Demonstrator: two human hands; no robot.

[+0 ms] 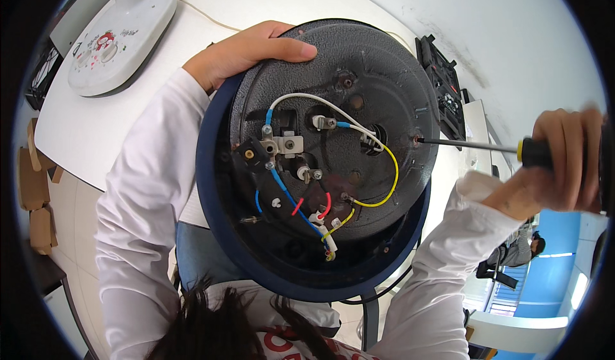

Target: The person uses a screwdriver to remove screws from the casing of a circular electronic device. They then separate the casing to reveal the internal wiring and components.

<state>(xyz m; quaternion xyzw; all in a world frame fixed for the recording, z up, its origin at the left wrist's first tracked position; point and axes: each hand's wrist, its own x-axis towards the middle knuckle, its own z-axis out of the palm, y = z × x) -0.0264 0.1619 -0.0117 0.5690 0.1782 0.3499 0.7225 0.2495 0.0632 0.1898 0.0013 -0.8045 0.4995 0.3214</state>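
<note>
My left hand (254, 52) grips the upper left rim of a round dark metal plate (384, 71), thumb on its face. The plate is tilted up against an open blue round housing (221, 259). White, blue, red and yellow-green wires join the plate's terminals, a black thermostat-like part (250, 154) and a white connector (328, 237). My right hand (562, 163) is closed round the black and yellow handle of a screwdriver (475, 145). The screwdriver's tip touches the plate's right edge, at a small rusty screw spot (416, 140).
A white appliance base with knobs (125, 47) stands on the white table (72, 124) at upper left. An open black tool case (442, 86) lies at the right. Cardboard boxes (33, 182) are on the floor at left. A person (519, 252) is seated farther off.
</note>
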